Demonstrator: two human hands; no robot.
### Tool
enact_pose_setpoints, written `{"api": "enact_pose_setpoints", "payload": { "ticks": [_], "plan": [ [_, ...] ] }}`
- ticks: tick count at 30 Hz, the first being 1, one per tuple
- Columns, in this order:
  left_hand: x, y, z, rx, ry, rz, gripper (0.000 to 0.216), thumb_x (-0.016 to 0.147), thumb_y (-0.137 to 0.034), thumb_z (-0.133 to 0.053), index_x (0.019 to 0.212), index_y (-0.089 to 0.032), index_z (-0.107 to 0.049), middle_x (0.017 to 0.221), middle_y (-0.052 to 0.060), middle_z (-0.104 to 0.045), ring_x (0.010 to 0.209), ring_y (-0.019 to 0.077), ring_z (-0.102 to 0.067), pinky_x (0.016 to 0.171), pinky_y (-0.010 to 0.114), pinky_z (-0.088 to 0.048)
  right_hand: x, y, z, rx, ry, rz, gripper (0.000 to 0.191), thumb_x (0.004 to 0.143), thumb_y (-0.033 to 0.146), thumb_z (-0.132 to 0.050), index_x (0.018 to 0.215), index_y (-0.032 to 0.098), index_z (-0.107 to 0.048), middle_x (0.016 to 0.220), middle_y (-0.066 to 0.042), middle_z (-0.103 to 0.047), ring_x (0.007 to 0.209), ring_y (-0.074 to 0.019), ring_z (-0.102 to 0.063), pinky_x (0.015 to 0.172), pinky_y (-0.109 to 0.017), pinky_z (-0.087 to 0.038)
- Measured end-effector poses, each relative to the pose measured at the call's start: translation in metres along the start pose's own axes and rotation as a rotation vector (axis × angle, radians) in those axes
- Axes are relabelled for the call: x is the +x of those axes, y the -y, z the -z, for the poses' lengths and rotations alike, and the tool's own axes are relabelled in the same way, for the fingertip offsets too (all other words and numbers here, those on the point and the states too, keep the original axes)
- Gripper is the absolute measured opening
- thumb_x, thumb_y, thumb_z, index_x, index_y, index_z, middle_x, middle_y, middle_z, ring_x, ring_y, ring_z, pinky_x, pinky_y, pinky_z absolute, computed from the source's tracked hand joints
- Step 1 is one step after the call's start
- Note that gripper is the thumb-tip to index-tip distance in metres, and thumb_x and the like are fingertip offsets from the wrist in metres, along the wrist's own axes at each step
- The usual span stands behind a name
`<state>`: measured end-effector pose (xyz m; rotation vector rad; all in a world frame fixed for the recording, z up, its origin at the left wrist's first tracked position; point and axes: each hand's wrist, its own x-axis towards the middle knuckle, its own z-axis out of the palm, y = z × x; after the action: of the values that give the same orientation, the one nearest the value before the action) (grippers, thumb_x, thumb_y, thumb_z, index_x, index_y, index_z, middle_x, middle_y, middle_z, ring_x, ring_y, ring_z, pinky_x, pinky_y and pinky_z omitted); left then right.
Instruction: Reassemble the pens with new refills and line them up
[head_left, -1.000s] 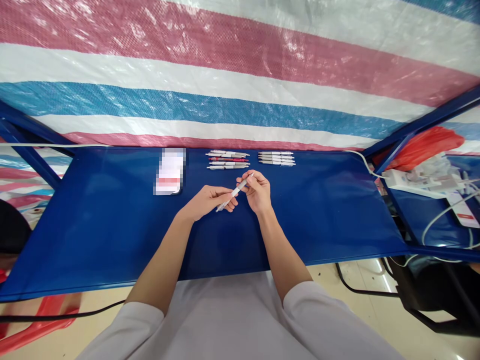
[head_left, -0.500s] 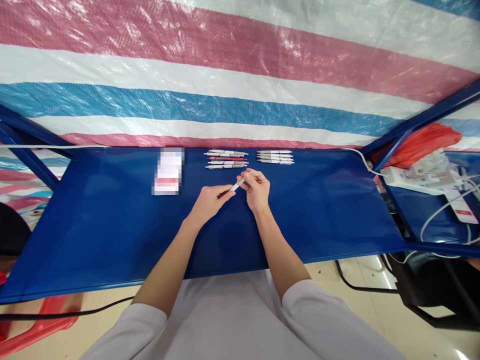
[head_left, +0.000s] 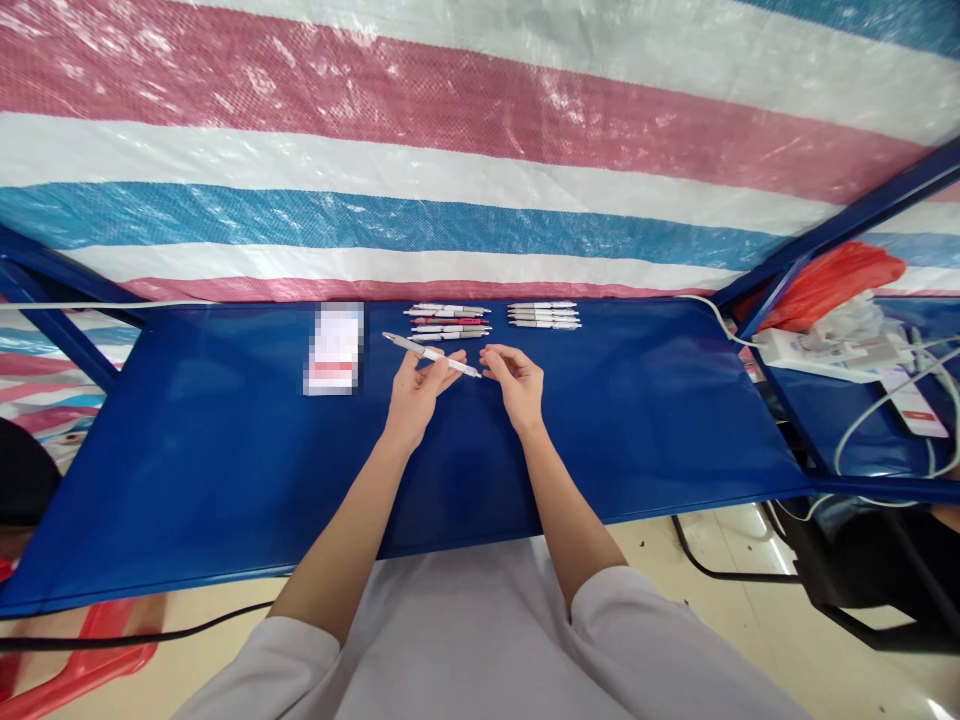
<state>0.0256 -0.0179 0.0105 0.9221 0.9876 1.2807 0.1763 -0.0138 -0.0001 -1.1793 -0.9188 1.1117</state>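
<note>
Left hand (head_left: 414, 402) pinches a pen (head_left: 429, 352) above the table (head_left: 637, 420), well within its edges. Right hand (head_left: 519, 385): half-curled, hold undeterminable. Pens (head_left: 459, 321) lie near the table's far edge.

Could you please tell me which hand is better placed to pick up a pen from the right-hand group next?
Probably the right hand: it lies nearer the right-hand group of pens and shows no pen in its grasp, while the left hand holds a white-and-grey pen.
</note>
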Motion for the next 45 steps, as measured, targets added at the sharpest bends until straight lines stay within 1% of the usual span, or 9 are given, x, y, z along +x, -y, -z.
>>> {"api": "enact_pose_setpoints", "payload": {
  "ticks": [5, 9, 15, 21, 24, 29, 34, 39, 45],
  "plan": [
    [-0.001, 0.003, -0.010, -0.162, -0.050, 0.003, 0.033, 0.080, -0.039, -0.076, 0.095, -0.021, -0.054, 0.103, 0.008, -0.077, 0.116, 0.0246, -0.066, 0.109, 0.049, -0.044, -0.008, -0.005, 0.002, -0.221, 0.099, 0.082, 0.032, 0.075, 0.045, -0.075, 0.100, 0.024, -0.073, 0.095, -0.002, -0.075, 0.084, -0.0176, -0.070, 0.065, -0.027, -0.058],
    [-0.003, 0.006, -0.012, -0.204, -0.067, 0.025, 0.035, 0.075, -0.037, -0.081, 0.092, -0.020, -0.056, 0.098, 0.008, -0.078, 0.113, 0.0248, -0.067, 0.108, 0.049, -0.045, -0.006, -0.008, 0.004, -0.242, 0.112, 0.065, 0.030, 0.075, 0.046, -0.074, 0.097, 0.025, -0.074, 0.092, -0.001, -0.075, 0.081, -0.0180, -0.071, 0.061, -0.027, -0.057],
    [-0.004, 0.002, -0.006, -0.210, -0.174, -0.024, 0.030, 0.077, -0.044, -0.077, 0.089, -0.018, -0.066, 0.100, 0.008, -0.076, 0.102, 0.0225, -0.071, 0.099, 0.044, -0.052, -0.004, -0.013, 0.005, -0.017, 0.101, -0.032, 0.029, 0.068, 0.043, -0.080, 0.088, 0.023, -0.072, 0.086, 0.000, -0.075, 0.080, -0.0170, -0.071, 0.070, -0.029, -0.061],
    [-0.007, 0.010, -0.001, -0.132, -0.201, -0.056, 0.033, 0.077, -0.047, -0.076, 0.090, -0.017, -0.070, 0.094, 0.006, -0.074, 0.091, 0.0223, -0.072, 0.087, 0.042, -0.058, -0.006, -0.010, -0.008, 0.291, 0.074, -0.141, 0.031, 0.072, 0.045, -0.077, 0.090, 0.023, -0.066, 0.104, -0.003, -0.076, 0.096, -0.0192, -0.073, 0.078, -0.033, -0.063],
    [-0.008, 0.012, 0.009, 0.097, -0.141, -0.124, 0.032, 0.083, -0.047, -0.069, 0.094, -0.018, -0.072, 0.094, 0.007, -0.074, 0.093, 0.0229, -0.071, 0.086, 0.041, -0.058, -0.003, -0.011, -0.012, 0.409, -0.029, -0.176, 0.033, 0.074, 0.048, -0.074, 0.093, 0.024, -0.062, 0.104, -0.003, -0.075, 0.092, -0.0189, -0.074, 0.075, -0.033, -0.063],
    [-0.006, 0.007, 0.030, 0.776, 0.006, -0.326, 0.029, 0.093, -0.043, -0.055, 0.104, -0.023, -0.072, 0.111, 0.007, -0.073, 0.109, 0.0233, -0.065, 0.102, 0.041, -0.049, 0.010, -0.015, -0.009, 0.561, -0.213, -0.177, 0.030, 0.081, 0.048, -0.066, 0.100, 0.027, -0.057, 0.099, 0.001, -0.071, 0.091, -0.0168, -0.073, 0.082, -0.036, -0.061],
    [0.000, 0.014, 0.033, 1.191, 0.128, -0.426, 0.032, 0.092, -0.035, -0.054, 0.117, -0.023, -0.069, 0.133, 0.010, -0.063, 0.133, 0.0301, -0.048, 0.116, 0.053, -0.028, 0.022, -0.016, -0.004, 0.604, -0.233, -0.143, 0.021, 0.087, 0.049, -0.055, 0.099, 0.032, -0.055, 0.087, 0.006, -0.061, 0.075, -0.0095, -0.065, 0.093, -0.039, -0.057],
    [0.003, 0.018, 0.028, 1.395, 0.164, -0.402, 0.043, 0.092, -0.036, -0.053, 0.132, -0.023, -0.061, 0.148, 0.012, -0.049, 0.142, 0.0351, -0.036, 0.119, 0.058, -0.015, 0.028, -0.015, 0.000, 0.754, -0.179, -0.142, 0.017, 0.093, 0.041, -0.047, 0.083, 0.029, -0.054, 0.065, 0.009, -0.043, 0.054, -0.0082, -0.044, 0.100, -0.036, -0.052],
    [0.004, 0.018, 0.028, 1.466, 0.160, -0.393, 0.050, 0.093, -0.040, -0.051, 0.138, -0.021, -0.057, 0.151, 0.015, -0.045, 0.143, 0.0385, -0.033, 0.118, 0.063, -0.010, 0.026, -0.020, 0.004, 0.918, -0.117, -0.115, 0.032, 0.094, 0.048, -0.039, 0.074, 0.028, -0.052, 0.060, 0.007, -0.033, 0.053, -0.0119, -0.037, 0.079, -0.033, -0.053]
  ]
}}
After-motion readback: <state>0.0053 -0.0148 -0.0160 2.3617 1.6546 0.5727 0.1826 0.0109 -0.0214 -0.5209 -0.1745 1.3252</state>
